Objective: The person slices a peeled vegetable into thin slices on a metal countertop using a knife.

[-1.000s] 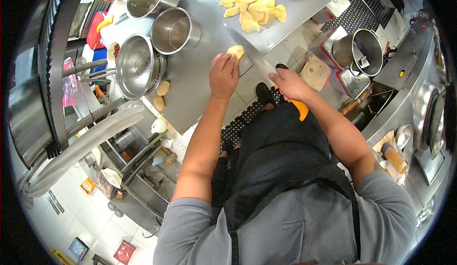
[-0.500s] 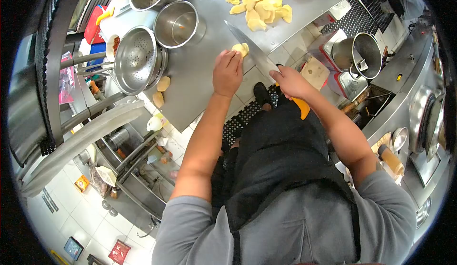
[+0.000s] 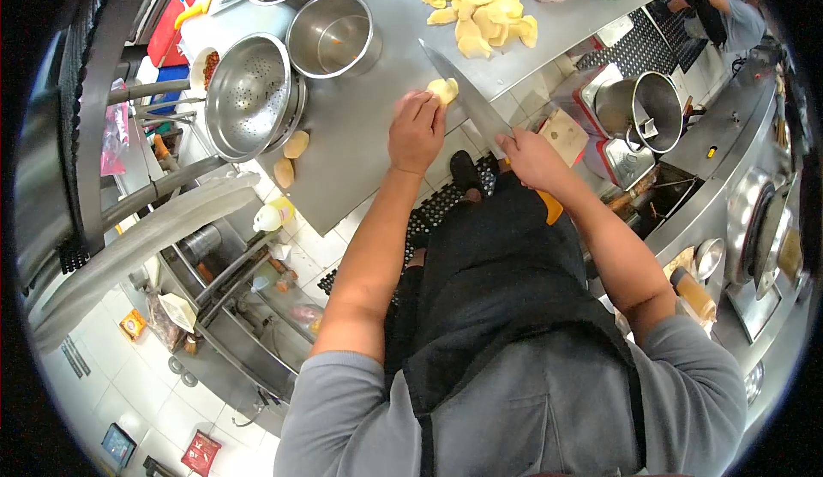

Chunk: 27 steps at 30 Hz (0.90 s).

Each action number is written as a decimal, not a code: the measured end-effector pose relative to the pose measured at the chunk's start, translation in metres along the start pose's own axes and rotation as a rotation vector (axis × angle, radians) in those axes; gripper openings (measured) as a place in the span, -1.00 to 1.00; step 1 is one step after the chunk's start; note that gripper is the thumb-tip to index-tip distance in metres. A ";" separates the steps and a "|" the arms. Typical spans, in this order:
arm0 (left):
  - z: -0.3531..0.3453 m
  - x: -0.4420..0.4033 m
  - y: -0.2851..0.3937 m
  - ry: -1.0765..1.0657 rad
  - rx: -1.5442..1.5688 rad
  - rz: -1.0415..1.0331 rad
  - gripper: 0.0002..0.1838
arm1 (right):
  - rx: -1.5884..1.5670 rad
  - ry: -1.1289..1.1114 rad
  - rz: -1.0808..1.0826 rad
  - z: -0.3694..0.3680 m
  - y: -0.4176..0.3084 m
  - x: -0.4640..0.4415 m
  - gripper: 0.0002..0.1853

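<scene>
One potato [image 3: 443, 90] over desk [image 3: 364, 113], pinched in your left fingers [image 3: 426, 108]. One knife [image 3: 477, 106], gripped in your right fingers [image 3: 517, 151], blade just beside potato. Two spare potatoes [image 3: 296, 144] left of left fingers; overlapping slices [image 3: 482, 21], uncountable, beyond. Two pots [image 3: 333, 36], one colander [image 3: 249, 97] crowd left side, beyond left fingers.

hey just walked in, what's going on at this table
A person's right grip holds a yellow-handled knife, blade angled beside a pale yellow piece of food held in the left grip at the steel table. Whether the blade touches it is hard to tell. Beyond lies a loose pile of slices; two more pieces sit near the colander.
</scene>
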<state>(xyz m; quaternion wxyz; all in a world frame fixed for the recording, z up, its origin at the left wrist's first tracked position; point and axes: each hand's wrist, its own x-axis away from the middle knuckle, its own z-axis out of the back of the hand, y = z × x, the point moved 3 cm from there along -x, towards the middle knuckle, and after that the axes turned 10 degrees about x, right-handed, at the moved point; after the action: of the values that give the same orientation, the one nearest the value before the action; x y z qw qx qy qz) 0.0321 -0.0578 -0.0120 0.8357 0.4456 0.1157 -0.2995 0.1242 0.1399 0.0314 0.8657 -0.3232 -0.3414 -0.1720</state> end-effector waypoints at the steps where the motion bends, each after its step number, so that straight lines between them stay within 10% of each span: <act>1: 0.000 0.001 0.000 0.002 -0.001 0.000 -0.83 | 0.012 -0.001 -0.006 -0.002 0.001 -0.001 -0.50; 27: 0.007 0.001 -0.006 0.015 0.071 0.093 -0.89 | -0.193 -0.130 0.013 -0.005 0.002 -0.023 -0.48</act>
<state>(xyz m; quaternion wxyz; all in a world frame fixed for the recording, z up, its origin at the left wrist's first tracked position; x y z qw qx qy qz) 0.0291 -0.0669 -0.0123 0.8314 0.4823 0.0905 -0.2606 0.1115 0.1401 0.0120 0.8076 -0.4178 -0.3767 -0.1772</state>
